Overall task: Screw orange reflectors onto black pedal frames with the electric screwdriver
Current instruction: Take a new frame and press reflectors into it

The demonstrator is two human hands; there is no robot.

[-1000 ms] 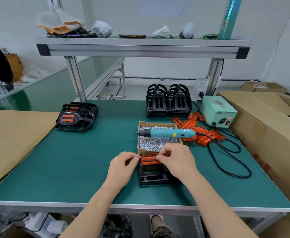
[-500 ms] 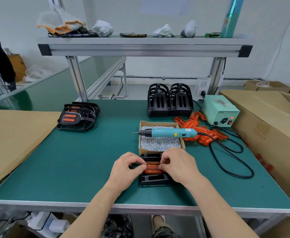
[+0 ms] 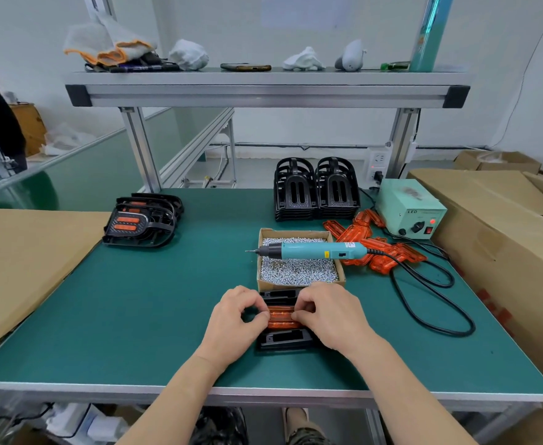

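A black pedal frame (image 3: 283, 340) lies flat near the table's front edge. An orange reflector (image 3: 281, 318) sits in its middle slot. My left hand (image 3: 234, 322) pinches the reflector's left end, and my right hand (image 3: 328, 313) pinches its right end. The teal electric screwdriver (image 3: 315, 251) lies across a cardboard box of screws (image 3: 299, 271) just behind the frame, its tip pointing left. Loose orange reflectors (image 3: 376, 248) are piled to the right of the box.
Two stacks of black frames (image 3: 316, 191) stand at the back. Frames fitted with reflectors (image 3: 141, 221) lie at the left. A green power supply (image 3: 409, 208) and its black cable (image 3: 433, 303) are on the right. Cardboard (image 3: 504, 239) borders both sides.
Both hands brought the orange reflector down from the box's front edge onto the frame's middle slot, and they now hold it there by its ends.
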